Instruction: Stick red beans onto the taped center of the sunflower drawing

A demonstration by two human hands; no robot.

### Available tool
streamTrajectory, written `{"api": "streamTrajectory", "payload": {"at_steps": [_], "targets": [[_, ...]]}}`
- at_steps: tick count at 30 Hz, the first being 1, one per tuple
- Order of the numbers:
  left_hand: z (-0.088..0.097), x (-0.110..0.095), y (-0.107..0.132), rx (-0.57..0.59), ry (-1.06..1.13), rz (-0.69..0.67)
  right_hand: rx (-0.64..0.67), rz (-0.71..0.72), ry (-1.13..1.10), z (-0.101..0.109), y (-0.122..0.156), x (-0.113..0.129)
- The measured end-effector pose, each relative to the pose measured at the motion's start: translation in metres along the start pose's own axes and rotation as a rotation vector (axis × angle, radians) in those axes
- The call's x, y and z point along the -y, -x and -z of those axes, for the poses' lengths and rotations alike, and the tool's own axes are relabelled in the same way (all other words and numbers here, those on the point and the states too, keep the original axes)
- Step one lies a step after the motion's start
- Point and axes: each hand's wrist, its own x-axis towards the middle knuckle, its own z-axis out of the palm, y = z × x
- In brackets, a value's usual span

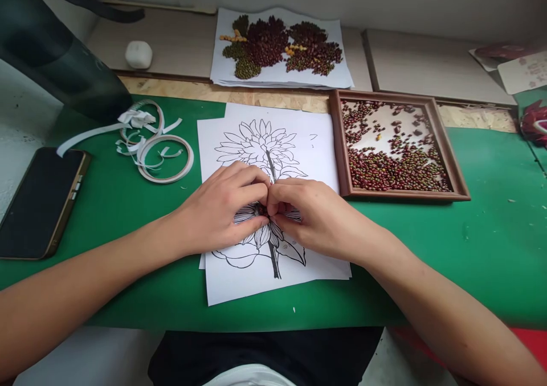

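Note:
My left hand and my right hand meet over the lower flower of a black line drawing on white paper. Fingertips of both hands are drawn in and close together at the flower's centre, the two hands touching or nearly so. Some small dark, reddish bits show between them, but anything pinched there is too small and hidden to name. An upper flower with long petals is visible above my hands, and a thick stem runs down below them. More white sheets lie under the drawing.
Right of the paper stands a brown frame tray of small red and green beans. Behind lies a finished-looking bean picture. At left are tape rolls with paper strips, a phone, a dark bottle and a white case.

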Motion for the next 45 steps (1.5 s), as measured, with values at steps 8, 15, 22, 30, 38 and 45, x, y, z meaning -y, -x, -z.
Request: {"api": "streamTrajectory", "payload": {"at_steps": [8,15,22,30,38,45], "targets": [[0.004,0.009,0.001,0.025,-0.099,-0.141,0.038,0.057,-0.115,0.008,0.002,-0.009],[0.007,0.014,0.004,-0.065,-0.221,-0.320,-0.028,0.053,-0.173,0.014,0.003,-0.011],[0.013,0.013,0.006,-0.076,-0.292,-0.463,-0.137,0.081,-0.078,0.010,0.004,-0.008],[0.011,0.014,0.005,-0.041,-0.266,-0.426,-0.095,0.055,0.006,0.008,0.004,-0.009],[0.012,0.015,0.006,-0.001,-0.234,-0.390,-0.028,0.046,0.041,0.008,0.004,-0.009],[0.012,0.020,0.004,0.026,-0.199,-0.390,-0.011,0.037,0.047,0.009,0.005,-0.009]]}}
